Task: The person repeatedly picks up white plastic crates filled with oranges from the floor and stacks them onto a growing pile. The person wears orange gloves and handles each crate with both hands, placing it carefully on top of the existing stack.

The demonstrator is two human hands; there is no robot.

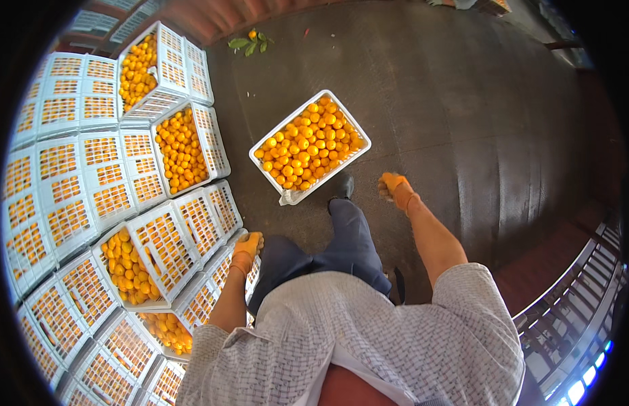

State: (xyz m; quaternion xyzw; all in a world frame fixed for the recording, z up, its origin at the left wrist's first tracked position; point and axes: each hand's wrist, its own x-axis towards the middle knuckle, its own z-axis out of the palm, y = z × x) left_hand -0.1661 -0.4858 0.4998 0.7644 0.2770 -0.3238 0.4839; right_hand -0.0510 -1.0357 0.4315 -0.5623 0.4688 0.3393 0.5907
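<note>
A white plastic crate [345,108] filled with orange citrus fruit [312,150] sits on the dark floor before me, turned at an angle. A scrap of pale wrapping [289,197] hangs at its near corner. My right hand [394,188], in an orange glove, is held to the right of the crate, apart from it. Its fingers are loosely bent and nothing shows in them. My left hand [248,247], gloved alike, hangs by my left thigh beside the stacked crates [192,223]. Its fingers curl out of sight, so whether it touches a crate is hidden.
Stacked white crates [65,177] of fruit line the left side, some with open tops. A leafy sprig [251,43] with one fruit lies on the floor [431,101] near the red wall [218,20]. A railing [573,314] curves at lower right. My boot [343,185] is close to the floor crate.
</note>
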